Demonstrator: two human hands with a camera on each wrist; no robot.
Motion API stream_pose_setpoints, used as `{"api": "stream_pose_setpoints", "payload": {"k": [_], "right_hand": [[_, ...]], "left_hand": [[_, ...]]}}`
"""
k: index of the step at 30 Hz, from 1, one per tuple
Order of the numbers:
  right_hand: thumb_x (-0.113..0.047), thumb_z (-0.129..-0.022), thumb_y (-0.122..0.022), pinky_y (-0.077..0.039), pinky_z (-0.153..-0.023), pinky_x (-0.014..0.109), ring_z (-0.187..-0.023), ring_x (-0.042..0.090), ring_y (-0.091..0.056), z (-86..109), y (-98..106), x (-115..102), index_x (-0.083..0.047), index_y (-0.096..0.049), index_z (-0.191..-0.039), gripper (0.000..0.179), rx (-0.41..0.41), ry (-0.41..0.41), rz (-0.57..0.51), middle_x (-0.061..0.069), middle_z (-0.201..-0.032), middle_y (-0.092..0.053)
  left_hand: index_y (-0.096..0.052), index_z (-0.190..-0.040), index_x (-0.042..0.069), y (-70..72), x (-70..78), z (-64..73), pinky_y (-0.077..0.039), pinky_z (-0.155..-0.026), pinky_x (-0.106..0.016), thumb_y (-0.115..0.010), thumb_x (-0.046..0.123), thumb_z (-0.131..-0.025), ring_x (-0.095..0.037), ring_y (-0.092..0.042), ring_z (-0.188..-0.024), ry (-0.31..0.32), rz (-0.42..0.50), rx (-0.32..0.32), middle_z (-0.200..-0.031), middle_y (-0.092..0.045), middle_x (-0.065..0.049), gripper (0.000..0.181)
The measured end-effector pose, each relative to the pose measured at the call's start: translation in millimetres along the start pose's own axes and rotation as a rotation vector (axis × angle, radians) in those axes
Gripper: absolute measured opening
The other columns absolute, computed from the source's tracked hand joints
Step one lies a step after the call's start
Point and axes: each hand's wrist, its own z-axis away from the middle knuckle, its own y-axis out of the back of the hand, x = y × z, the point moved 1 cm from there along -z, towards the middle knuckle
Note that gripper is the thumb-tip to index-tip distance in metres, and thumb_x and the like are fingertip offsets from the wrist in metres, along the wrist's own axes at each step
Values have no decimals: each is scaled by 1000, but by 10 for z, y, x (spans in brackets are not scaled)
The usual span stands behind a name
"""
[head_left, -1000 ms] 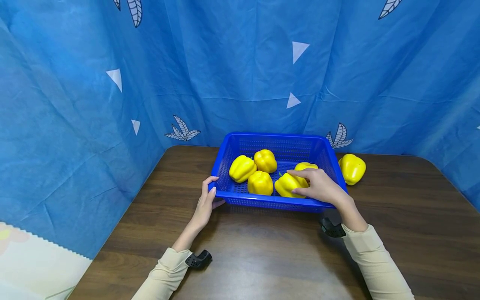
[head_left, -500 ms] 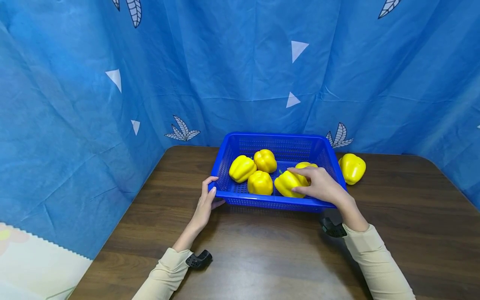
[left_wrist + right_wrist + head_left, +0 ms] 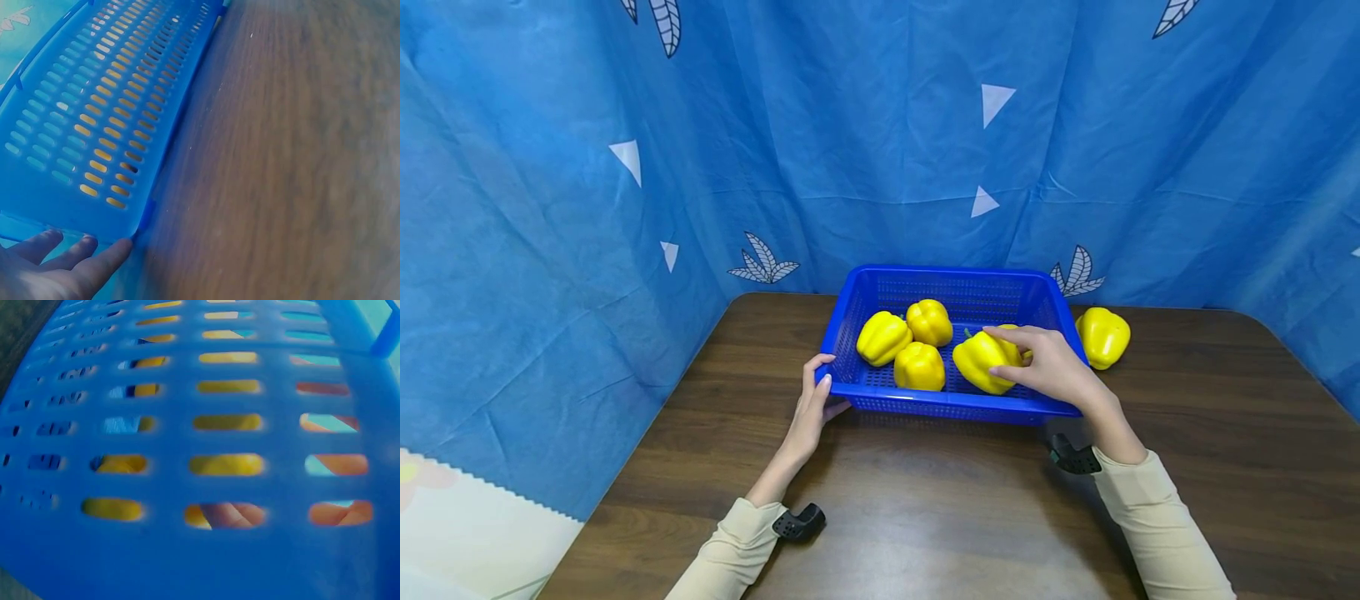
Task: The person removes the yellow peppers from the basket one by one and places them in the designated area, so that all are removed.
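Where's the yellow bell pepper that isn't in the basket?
In the head view, that yellow bell pepper sits on the wooden table, just right of the blue basket, near the blue curtain.

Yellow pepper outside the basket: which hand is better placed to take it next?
Probably the right hand: it is nearer that outside pepper, though it holds another pepper to release first. The left hand grips the blue basket at its near left corner.

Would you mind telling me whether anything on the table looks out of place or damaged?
One yellow pepper sits outside the blue basket, on the table beside its right end, which looks odd because the other peppers are inside. I see no spill or damage.
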Motion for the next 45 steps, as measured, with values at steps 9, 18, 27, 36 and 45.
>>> {"api": "stream_pose_setpoints", "payload": {"k": [9, 18, 27, 36, 45], "right_hand": [[-29, -81, -72, -51, -68, 22, -85, 18, -53, -21, -21, 123, -15, -55, -131, 55, 47, 14, -74, 10, -117, -66], [-32, -83, -70, -57, -83, 45, -99, 25, -58, -32, 24, 171, -19, -51, -135, 57, 60, -25, -171, 11, -129, -60], [-26, -84, -69, -57, -81, 44, -102, 26, -59, -54, 28, 194, -20, -49, -137, 57, 147, -8, -228, 12, -129, -59], [-22, -85, -68, -53, -86, 52, -110, 32, -57, -83, 43, 207, -20, -47, -138, 57, 224, -50, -273, 15, -133, -56], [-15, -85, -67, -52, -78, 9, -101, 31, -64, -80, 91, 184, -18, -45, -139, 59, 281, -51, -337, 18, -136, -52]], "left_hand": [[-20, -137, 13, -37, -21, 7, -41, -97, -63, -27, 33, -101, -46, -34, -130, 13, 1, 20, -147, -16, -19, 42], [-22, -136, 11, -53, -35, 3, -41, -97, -64, -27, 29, -101, -44, -36, -128, 6, 13, 44, -145, -21, -21, 40], [-22, -137, 13, -63, -41, 21, -41, -98, -63, -27, 32, -101, -47, -36, -129, 11, -4, 42, -148, -14, -17, 41], [-23, -137, 11, -71, -32, 37, -42, -95, -63, -27, 31, -101, -46, -38, -127, 0, -21, 77, -147, -19, -20, 41], [-23, -136, 12, -61, -19, 26, -42, -96, -62, -27, 31, -101, -47, -38, -127, -7, -27, 69, -147, -18, -21, 40]]}}
